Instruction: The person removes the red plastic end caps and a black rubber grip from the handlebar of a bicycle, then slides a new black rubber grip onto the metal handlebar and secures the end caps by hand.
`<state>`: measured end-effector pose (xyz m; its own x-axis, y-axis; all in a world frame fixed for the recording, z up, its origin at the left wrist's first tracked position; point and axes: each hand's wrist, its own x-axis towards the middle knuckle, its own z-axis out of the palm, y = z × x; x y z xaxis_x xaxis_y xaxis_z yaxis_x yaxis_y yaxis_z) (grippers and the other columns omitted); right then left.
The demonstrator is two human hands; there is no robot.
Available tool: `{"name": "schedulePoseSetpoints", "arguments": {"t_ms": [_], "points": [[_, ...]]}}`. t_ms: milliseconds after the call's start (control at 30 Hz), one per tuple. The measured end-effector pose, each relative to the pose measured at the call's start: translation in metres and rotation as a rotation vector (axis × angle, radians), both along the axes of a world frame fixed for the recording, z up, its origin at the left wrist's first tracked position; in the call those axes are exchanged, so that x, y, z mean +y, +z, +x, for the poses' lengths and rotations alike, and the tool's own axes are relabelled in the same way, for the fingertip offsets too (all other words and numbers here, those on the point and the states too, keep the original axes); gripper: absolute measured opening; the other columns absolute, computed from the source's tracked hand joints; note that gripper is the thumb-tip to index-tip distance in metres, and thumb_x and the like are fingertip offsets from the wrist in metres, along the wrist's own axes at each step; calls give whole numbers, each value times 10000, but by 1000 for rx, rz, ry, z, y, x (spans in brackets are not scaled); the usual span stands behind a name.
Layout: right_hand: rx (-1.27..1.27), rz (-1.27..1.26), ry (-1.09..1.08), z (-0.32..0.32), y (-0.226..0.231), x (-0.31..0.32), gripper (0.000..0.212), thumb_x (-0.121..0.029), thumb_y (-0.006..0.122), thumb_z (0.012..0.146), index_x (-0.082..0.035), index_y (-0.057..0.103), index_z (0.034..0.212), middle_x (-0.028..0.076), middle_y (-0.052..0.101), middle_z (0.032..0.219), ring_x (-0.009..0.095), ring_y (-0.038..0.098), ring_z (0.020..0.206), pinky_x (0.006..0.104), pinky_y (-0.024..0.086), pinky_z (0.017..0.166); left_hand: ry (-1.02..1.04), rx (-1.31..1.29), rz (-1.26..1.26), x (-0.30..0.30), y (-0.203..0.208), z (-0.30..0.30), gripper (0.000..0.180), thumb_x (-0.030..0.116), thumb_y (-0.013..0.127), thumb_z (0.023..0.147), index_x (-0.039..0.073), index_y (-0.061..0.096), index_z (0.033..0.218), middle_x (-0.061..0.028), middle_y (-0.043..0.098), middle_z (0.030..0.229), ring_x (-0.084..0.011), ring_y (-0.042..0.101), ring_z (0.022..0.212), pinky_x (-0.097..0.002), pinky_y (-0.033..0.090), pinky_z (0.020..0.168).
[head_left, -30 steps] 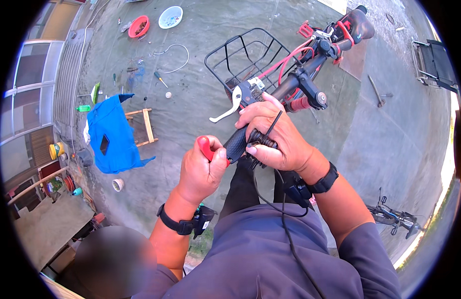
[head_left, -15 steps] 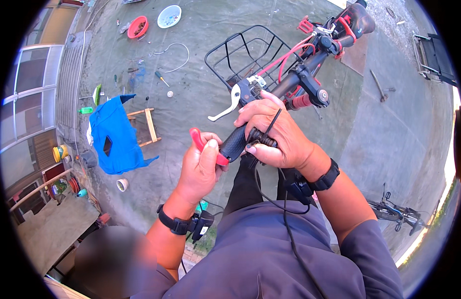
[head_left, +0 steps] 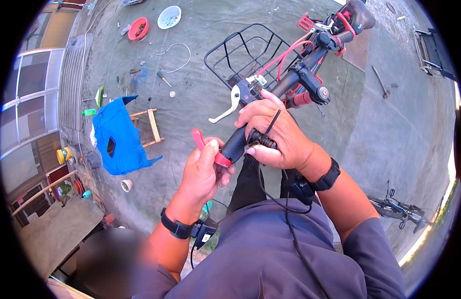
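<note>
1. Fingers (head_left: pixel 263 119) of the right hand (head_left: pixel 275 134) are curled tight around the black handlebar grip (head_left: pixel 238 144) and a thin black strap (head_left: pixel 271 122). Fingers (head_left: pixel 210 149) of the left hand (head_left: pixel 203 174) pinch a small red tool (head_left: pixel 205 146) that touches the end of the grip.
2. The bike (head_left: pixel 310 74) is the biggest thing. It stands on the grey ground (head_left: pixel 380 129) right in front of the person, and its handlebar runs from the hands up toward the top right.
3. The black wire basket (head_left: pixel 240 55) sits at the front of the bike, just past the hands.
4. A blue cloth (head_left: pixel 118 137) hangs over a small wooden stool (head_left: pixel 151 124), off to the left and well apart from the bike.
5. The white brake lever (head_left: pixel 225 109) sticks out just above the right hand, already fixed on the bar.
6. A red bowl (head_left: pixel 138 27) and a white bowl (head_left: pixel 169 16) lie far off at the top, with a screwdriver (head_left: pixel 163 78) and bits of wire nearby.
7. How far along: the grip looks pushed onto the bar and the lever is on. The work at the very end of the grip looks not finished, since the red tool is at it and both hands are busy there.
</note>
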<state>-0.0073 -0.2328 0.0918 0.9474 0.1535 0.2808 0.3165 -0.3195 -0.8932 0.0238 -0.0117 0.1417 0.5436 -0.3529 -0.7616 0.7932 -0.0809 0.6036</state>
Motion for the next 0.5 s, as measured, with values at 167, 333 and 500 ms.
{"name": "schedulePoseSetpoints", "arguments": {"t_ms": [167,333,500], "points": [[5,0,-16,0,0,1,245,-334,662,730,-127,566,816,46,656,1098,285,596,1123,586,198,1151,-85,-124,2,5,10,-3,339,333,600,999,73,423,1124,-123,661,844,-148,631,582,-235,482,526],[-7,-4,-22,1,-1,1,238,-328,655,725,-125,566,812,42,657,1097,279,593,1128,580,198,1154,-170,-295,29,10,8,-4,363,216,689,954,64,420,1143,-106,654,895,-144,641,674,-248,509,598],[1,-12,-7,1,-1,1,230,-318,651,719,-126,564,811,37,658,1102,271,589,1139,575,196,1157,-378,-631,240,12,10,-8,336,161,716,933,37,470,1124,-70,634,864,-141,604,677,-273,505,628]]}}
